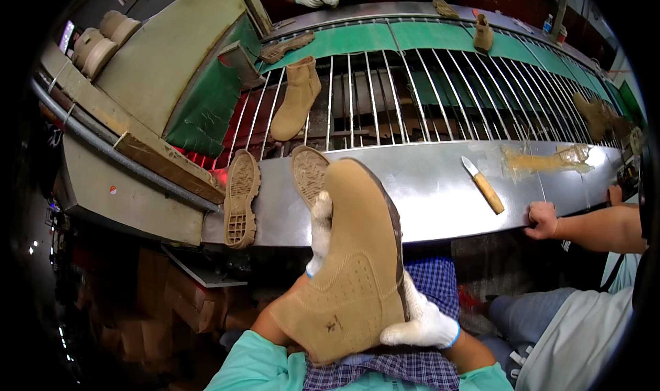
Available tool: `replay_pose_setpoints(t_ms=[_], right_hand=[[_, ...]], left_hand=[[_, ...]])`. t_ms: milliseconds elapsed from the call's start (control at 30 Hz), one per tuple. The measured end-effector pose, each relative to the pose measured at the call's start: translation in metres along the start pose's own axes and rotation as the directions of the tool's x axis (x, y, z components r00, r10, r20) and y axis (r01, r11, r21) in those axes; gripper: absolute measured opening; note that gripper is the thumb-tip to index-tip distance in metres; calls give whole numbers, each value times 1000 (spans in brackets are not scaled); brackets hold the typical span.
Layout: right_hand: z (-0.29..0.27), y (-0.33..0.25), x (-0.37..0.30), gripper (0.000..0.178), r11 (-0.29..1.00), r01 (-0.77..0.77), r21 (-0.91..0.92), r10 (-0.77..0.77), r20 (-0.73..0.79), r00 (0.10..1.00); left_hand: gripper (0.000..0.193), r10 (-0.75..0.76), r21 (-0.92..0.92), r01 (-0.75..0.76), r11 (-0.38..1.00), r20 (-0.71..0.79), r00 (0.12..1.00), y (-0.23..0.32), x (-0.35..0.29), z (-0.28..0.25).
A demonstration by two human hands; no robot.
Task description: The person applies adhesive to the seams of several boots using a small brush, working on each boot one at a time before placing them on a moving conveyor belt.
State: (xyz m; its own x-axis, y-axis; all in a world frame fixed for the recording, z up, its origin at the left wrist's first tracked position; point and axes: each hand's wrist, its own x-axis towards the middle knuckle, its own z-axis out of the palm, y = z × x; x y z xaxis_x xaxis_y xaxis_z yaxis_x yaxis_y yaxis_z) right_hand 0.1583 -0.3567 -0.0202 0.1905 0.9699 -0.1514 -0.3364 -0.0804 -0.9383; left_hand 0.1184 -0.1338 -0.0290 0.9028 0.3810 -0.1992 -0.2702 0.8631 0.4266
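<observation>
A tan boot (pixel 350 267) is held up in front of me, toe pointing away and shaft toward me. Its side faces upward, and a dark strip runs along its right edge. My left hand (pixel 320 233), in a white knit glove, grips the boot's left side near the front; the boot hides some of its fingers. Gloved as well, my right hand (pixel 423 315) is closed on the right edge by the heel, with the thumb over the side. Just beyond the boot lies a tan sole (pixel 307 170), partly covered by it. Another tan sole (pixel 242 198) lies to its left on the metal ledge.
A knife (pixel 485 187) with a wooden handle lies on the ledge (pixel 426 178). Beyond, a roller conveyor (pixel 375 95) carries another tan boot (pixel 297 99). At right, a co-worker's bare hand (pixel 543 219) rests on the ledge. A beige machine housing (pixel 165 54) stands at left.
</observation>
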Motion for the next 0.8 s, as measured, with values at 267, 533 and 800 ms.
replay_pose_setpoints(t_ms=[267, 533, 800], right_hand=[[-8, -16, 8, 157, 953, 228, -197, -218, 75, 973], [-34, -39, 50, 139, 965, 239, 109, -216, -190, 958], [-101, -18, 117, 65, 478, 422, 770, -198, -374, 906]], left_hand=[[73, -103, -195, 150, 969, 235, 967, 14, 34, -3], [56, -142, 185, 138, 973, 6, 990, 47, 33, 37], [52, 29, 625, 45, 779, -108, 994, 62, 84, 63]])
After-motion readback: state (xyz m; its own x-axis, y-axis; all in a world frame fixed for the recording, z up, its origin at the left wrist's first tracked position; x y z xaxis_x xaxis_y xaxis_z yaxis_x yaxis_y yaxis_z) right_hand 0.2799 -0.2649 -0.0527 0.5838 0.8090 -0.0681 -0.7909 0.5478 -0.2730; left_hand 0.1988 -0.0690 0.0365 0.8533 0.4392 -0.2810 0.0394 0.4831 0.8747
